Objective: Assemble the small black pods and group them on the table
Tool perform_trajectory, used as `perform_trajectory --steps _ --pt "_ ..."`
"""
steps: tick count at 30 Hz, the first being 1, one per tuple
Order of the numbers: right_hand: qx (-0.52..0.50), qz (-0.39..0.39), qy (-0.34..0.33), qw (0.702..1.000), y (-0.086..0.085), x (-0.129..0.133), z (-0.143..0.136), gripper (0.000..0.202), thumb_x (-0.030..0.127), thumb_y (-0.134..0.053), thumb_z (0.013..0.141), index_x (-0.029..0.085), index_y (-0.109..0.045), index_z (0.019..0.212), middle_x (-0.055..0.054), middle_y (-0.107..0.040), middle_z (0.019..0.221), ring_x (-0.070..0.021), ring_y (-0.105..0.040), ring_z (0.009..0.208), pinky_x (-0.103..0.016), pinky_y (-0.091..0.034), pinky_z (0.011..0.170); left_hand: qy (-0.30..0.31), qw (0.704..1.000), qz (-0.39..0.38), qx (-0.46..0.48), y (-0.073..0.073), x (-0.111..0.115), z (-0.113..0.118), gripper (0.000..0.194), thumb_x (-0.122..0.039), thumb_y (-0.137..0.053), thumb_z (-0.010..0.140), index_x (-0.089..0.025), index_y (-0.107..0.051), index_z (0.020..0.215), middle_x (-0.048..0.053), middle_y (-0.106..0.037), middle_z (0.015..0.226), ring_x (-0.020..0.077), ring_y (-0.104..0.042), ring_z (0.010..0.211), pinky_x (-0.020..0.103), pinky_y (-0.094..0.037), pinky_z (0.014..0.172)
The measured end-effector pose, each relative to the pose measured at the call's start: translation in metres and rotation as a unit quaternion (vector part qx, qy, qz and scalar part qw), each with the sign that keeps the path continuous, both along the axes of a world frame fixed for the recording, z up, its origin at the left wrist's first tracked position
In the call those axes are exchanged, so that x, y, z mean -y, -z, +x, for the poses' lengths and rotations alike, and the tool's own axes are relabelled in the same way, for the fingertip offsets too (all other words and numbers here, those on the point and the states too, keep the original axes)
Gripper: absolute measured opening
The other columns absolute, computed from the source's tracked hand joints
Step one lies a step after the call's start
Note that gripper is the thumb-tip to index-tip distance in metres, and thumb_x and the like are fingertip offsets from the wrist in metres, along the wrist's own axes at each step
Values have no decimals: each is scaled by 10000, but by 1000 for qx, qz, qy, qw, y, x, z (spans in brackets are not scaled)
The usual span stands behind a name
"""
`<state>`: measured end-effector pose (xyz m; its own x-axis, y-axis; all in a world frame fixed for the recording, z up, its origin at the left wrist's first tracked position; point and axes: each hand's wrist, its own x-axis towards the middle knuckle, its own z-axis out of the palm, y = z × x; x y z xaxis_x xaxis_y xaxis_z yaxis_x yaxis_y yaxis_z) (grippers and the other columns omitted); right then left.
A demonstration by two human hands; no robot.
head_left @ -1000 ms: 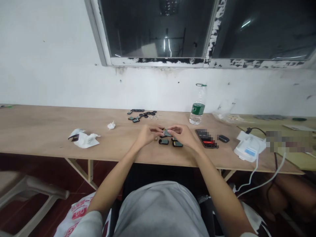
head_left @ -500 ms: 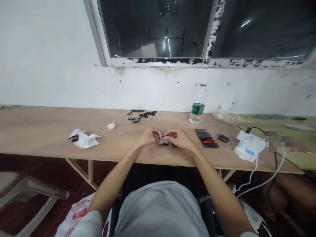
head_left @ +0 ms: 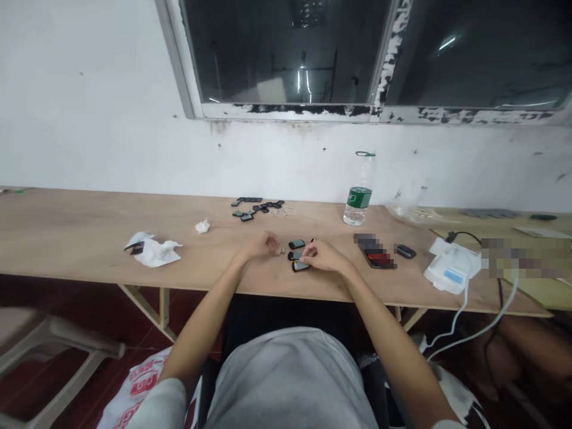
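Note:
Several small black-rimmed modules with grey faces lie between my hands: an upper one (head_left: 297, 244), and a lower one (head_left: 301, 266) nearer the table edge. My left hand (head_left: 264, 245) is left of them, fingers curled but apart, with nothing visible in it. Beside its fingertips are small tan pieces (head_left: 282, 250). My right hand (head_left: 319, 255) is at the modules' right side, thumb and fingers pinched together over them; whatever they hold is too small to make out. A dark bit shows just behind its knuckles.
Toward the wall lie more black modules (head_left: 246, 217) and small white bits (head_left: 286, 209). Crumpled tissues (head_left: 156, 253) are at the left. A bottle (head_left: 357, 205), a phone (head_left: 374, 251), a black oval object (head_left: 406, 251) and a white cabled device (head_left: 451, 268) stand or lie rightward.
My hands, which were together over a module, have separated. The left moved left and its fingers opened; the right moved slightly. The modules between them are now uncovered.

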<state>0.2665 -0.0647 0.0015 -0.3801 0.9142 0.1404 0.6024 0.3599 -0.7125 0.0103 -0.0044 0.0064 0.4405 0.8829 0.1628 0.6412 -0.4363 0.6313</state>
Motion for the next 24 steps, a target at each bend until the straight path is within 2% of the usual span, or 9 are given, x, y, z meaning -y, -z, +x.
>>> perform_trajectory --steps 6,12,15,18,21,24 --pt "25 44 7 999 5 -3 -1 155 312 -718 789 175 -768 735 -47 -758 733 -179 -666 672 -252 -443 597 -10 999 18 -47 6 -5 -5 369 -387 -837 618 -191 -765 922 56 -722 843 227 -637 754 304 -463 649" --pt "69 66 26 995 -1 1 0 210 360 -716 803 179 -751 702 -43 -744 701 -177 -644 641 -261 -411 591 25 999 -16 -44 8 -5 -4 375 -399 -773 706 -160 -768 996 83 -756 907 242 -661 817 316 -489 703" --pt "76 115 62 988 -3 1 -2 230 354 -677 845 180 -740 708 -55 -742 718 -187 -641 654 -273 -414 614 24 999 -23 -37 10 -6 -4 359 -384 -776 698 -155 -766 973 93 -761 903 244 -668 814 324 -497 710" --pt "56 161 97 981 -1 0 -7 198 305 -620 895 176 -755 832 -77 -759 813 -206 -664 732 -287 -447 679 17 999 -20 -40 9 -4 -3 328 -371 -774 700 -164 -769 954 89 -756 897 248 -668 806 324 -498 699" --pt "70 165 83 980 4 -1 -11 176 286 -630 900 181 -759 956 -110 -766 959 -241 -679 870 -316 -478 788 12 998 7 -56 7 -1 -2 295 -368 -762 714 -176 -775 938 81 -738 885 243 -654 790 314 -484 677" --pt "114 174 68 976 10 -2 -12 159 298 -654 891 185 -760 927 -131 -743 1008 -269 -658 963 -339 -471 855 13 997 33 -68 8 0 -1 329 -383 -753 722 -180 -774 981 77 -714 880 229 -627 766 305 -465 665"
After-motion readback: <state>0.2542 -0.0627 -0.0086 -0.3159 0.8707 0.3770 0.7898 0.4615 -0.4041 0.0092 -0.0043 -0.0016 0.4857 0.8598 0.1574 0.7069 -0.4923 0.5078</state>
